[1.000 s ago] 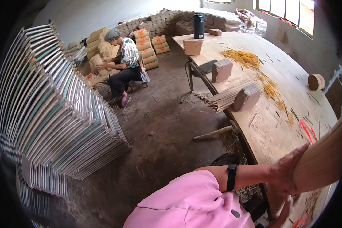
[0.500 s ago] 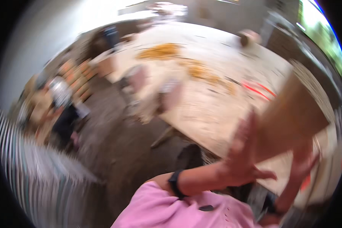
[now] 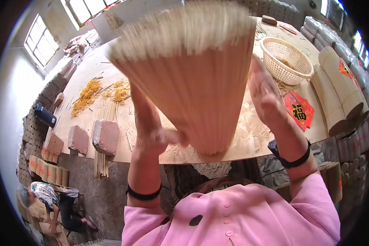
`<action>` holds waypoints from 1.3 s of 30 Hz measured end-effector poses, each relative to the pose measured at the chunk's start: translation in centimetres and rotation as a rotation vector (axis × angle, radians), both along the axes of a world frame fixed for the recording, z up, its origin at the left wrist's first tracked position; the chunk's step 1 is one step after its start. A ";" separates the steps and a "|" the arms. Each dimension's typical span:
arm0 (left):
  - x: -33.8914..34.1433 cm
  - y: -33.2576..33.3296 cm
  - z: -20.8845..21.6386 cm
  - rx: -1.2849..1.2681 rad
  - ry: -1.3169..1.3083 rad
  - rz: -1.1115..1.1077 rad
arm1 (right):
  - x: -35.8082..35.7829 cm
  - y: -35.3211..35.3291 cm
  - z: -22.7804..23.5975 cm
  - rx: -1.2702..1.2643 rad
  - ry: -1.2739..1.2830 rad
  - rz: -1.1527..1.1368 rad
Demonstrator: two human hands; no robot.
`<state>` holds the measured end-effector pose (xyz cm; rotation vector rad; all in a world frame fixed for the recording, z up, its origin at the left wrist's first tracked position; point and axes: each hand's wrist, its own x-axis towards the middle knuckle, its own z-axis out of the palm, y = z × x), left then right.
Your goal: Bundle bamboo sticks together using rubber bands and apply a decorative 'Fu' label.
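Observation:
A large bundle of thin wooden sticks point(image 3: 192, 90) rises in front of me, its lower end by the table's near edge. Its top fans out wide and is blurred. Along the bundle's left side is my left hand point(image 3: 147, 123), fingers partly hidden behind the sticks and thumb stretched toward the lower part. My right hand point(image 3: 264, 92) is open at the right side, fingers straight and fingertips close to the sticks; whether they touch I cannot tell. Sawdust and chips lie on the wooden table point(image 3: 168, 158) around the bundle's foot.
Yellow rubber bands point(image 3: 86, 97) and reddish bricks point(image 3: 105, 137) lie left, one brick on loose sticks. A white plastic basket point(image 3: 287, 61), red paper point(image 3: 299, 110) and tied stick bundles point(image 3: 336, 90) are right. A seated person point(image 3: 53, 201) is lower left, beyond a blue bottle point(image 3: 45, 115).
My view has swung toward the right, bringing the bundle from the picture's right side to its middle. It now looks larger, with its top spread toward me. Both hands remain beside it.

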<state>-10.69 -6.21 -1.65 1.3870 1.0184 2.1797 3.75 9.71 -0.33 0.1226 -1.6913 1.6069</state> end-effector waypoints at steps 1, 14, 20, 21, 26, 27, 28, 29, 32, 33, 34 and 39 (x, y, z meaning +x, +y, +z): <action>0.0 0.4 -0.9 0.117 -0.014 0.015 | -0.3 0.8 -1.4 0.029 0.026 0.014; -1.8 2.2 -2.2 -0.007 -0.018 0.139 | -1.4 -2.0 -2.3 0.000 0.089 -0.044; -4.1 1.7 -3.7 -0.035 0.204 -0.042 | -0.4 -3.1 -2.9 0.070 0.042 -0.063; -3.8 2.7 -4.4 0.079 0.337 0.216 | 0.2 -2.2 -5.1 0.135 -0.005 -0.181; 0.3 -1.6 -3.6 0.041 0.091 0.502 | 3.7 -3.1 -3.7 0.703 0.104 -0.693; 1.0 -2.3 -3.7 0.033 0.085 0.508 | 4.0 -3.3 -2.8 0.885 0.079 -0.701; 1.5 -2.4 -3.7 0.013 0.079 0.500 | 3.8 -3.2 -2.2 1.071 0.060 -0.709; 1.8 -2.5 -3.8 -0.007 0.071 0.492 | 3.4 -3.3 -2.1 1.090 0.077 -0.768; 1.9 -2.9 -4.8 -0.077 0.113 0.529 | 2.9 -3.1 -2.8 1.035 0.074 -0.808; 1.8 -3.1 -5.4 -0.054 0.118 0.497 | 3.4 -3.8 -2.4 1.027 0.003 -0.804; 1.8 -3.2 -5.8 -0.049 0.118 0.492 | 3.4 -4.0 -2.6 1.032 0.003 -0.808; 2.2 -4.3 -7.4 -0.095 0.038 0.438 | 3.4 -4.4 -3.1 1.033 0.038 -0.809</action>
